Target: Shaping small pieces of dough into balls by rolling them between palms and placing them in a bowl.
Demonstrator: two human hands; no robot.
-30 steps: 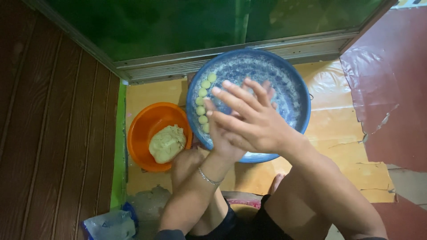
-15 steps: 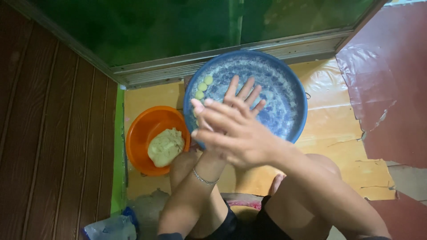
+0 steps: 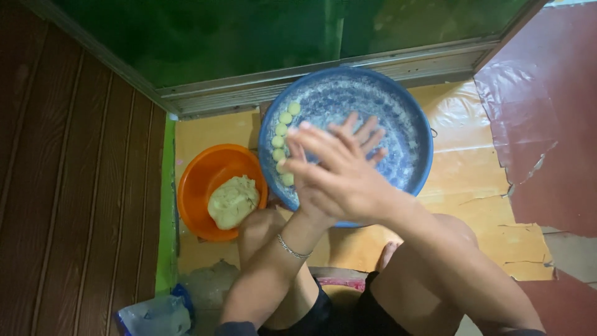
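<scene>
- The right hand (image 3: 345, 177) lies palm down on top of the left hand (image 3: 360, 134), fingers stretched flat and pointing up-left.
- The left hand shows only as fingertips fanning out past the right hand's far edge; its palm is hidden.
- The two palms are pressed flat together; whether anything sits between them cannot be told.
- Both hands hover above the near-left part of a large round blue speckled tray (image 3: 398, 112), which rests on the floor.
- A curved row of small pale-green dough balls (image 3: 281, 142) follows the tray's left rim, just left of the hands.
- To the left of the tray, touching or just beside it, stands an orange plastic bowl (image 3: 202, 180) holding a lump of pale dough (image 3: 232, 201).
- A thin bracelet (image 3: 291, 247) circles the left wrist.
- The person sits on the floor, bare knees either side of the forearms.
- Yellowish sheeting (image 3: 491, 218) covers the floor under tray and bowl; a dark red surface (image 3: 547, 130) lies to the right.
- A crumpled plastic bag (image 3: 155, 314) sits at the near left.
- Brown wooden panelling (image 3: 68, 186) fills the left side.
</scene>
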